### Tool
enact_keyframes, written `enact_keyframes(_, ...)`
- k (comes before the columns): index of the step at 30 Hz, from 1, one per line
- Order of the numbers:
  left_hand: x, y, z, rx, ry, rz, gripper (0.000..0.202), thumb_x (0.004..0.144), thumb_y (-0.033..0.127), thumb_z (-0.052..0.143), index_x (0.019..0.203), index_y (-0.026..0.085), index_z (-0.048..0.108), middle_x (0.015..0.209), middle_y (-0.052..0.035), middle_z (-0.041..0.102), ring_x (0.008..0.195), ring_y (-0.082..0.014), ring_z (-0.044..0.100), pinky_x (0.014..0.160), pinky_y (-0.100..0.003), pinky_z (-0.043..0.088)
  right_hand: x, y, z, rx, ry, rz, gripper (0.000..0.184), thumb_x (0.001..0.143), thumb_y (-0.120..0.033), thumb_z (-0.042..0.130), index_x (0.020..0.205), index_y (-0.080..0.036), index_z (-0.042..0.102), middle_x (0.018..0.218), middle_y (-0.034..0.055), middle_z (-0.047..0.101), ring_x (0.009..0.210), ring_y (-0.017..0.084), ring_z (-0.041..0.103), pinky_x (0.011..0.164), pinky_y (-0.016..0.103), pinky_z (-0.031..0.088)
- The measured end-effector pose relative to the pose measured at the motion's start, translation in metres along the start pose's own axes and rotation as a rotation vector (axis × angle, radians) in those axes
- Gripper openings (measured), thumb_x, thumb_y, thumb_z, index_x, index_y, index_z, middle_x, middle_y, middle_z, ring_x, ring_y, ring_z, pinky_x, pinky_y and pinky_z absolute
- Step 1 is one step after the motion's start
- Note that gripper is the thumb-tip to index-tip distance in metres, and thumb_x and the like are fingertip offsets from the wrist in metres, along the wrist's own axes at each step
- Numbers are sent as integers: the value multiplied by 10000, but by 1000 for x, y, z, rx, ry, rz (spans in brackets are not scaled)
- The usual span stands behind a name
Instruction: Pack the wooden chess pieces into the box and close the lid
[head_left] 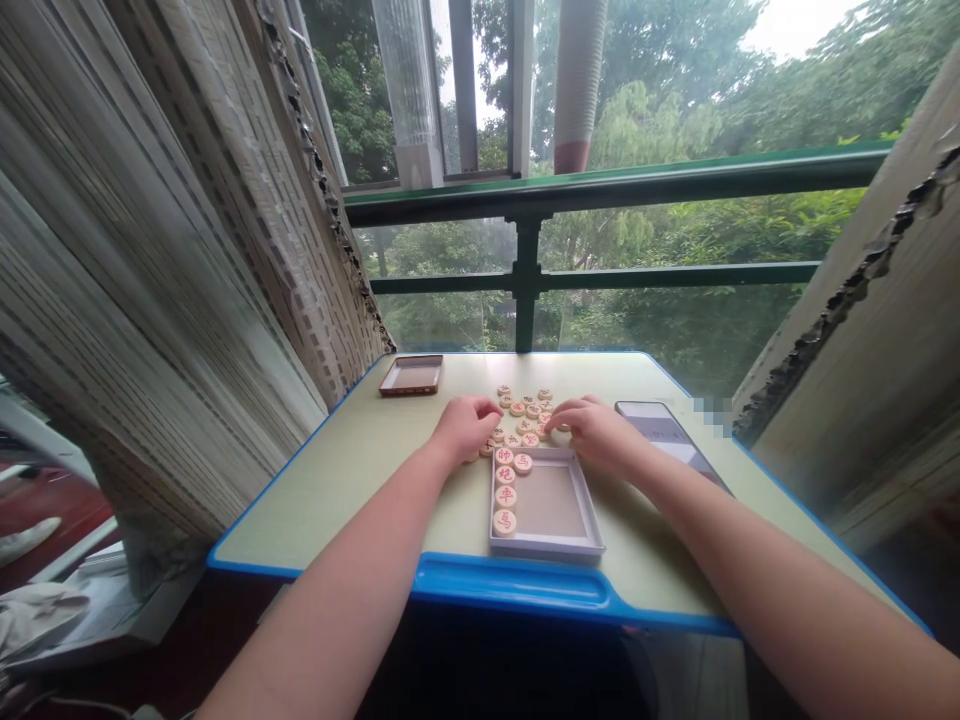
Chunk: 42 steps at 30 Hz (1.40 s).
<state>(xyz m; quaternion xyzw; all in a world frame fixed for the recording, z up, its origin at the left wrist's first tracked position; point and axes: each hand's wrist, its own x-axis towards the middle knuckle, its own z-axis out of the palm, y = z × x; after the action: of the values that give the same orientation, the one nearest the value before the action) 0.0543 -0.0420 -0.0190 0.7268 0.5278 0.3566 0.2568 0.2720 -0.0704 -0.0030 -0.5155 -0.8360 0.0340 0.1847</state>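
The left hand (pixel 466 430) bunches its fingertips beside the loose chess pieces (pixel 517 409) on the tabletop (pixel 330 470); five more sit in the box (pixel 547 546). The right hand (pixel 600 432) curls over the cluster's right side. Whether either grip is clamped on a piece, I can't tell. Sweeping wide could scatter those crowded pieces or nudge the phone (pixel 669 432).

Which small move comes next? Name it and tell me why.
Probably the right hand should set a loose red-marked piece into the open box, just below the lone piece in its second column: the left column holds four red-marked pieces, and the space below that lone piece is bare.
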Motion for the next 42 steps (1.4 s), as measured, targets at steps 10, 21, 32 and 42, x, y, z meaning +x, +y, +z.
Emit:
enact_keyframes(10,2,0,-2,116,22,83,194,719,219,518,802,169,687,851,-43,674,773,-156,594,722,-245,459,1,3,0,-15,13,23,329,783,-97,457,969,-213,702,1059,49,663,954,208,545,847,317,431)
enact_keyframes(21,19,-9,-18,23,255,-101,275,705,269,484,851,154,688,663,-21,637,560,-130,524,548,-244,407,3,5,-3,-34,10,31,277,796,-126,469,942,-200,693,1062,66,660,959,215,552,851,338,432)
enact_keyframes(32,28,-24,-15,135,122,-121,344,693,124,441,922,159,696,992,-59,680,948,-183,590,850,-273,446,5,-2,6,58,16,-8,361,772,-44,441,1023,-164,672,1110,90,637,1008,187,585,893,271,425)
enact_keyframes(42,28,-27,-7,155,17,-55,323,749,153,431,936,170,695,1092,-48,656,1038,-160,571,928,-244,415,6,4,6,-21,-49,41,288,746,-68,480,904,-160,702,997,104,667,903,205,606,794,259,435)
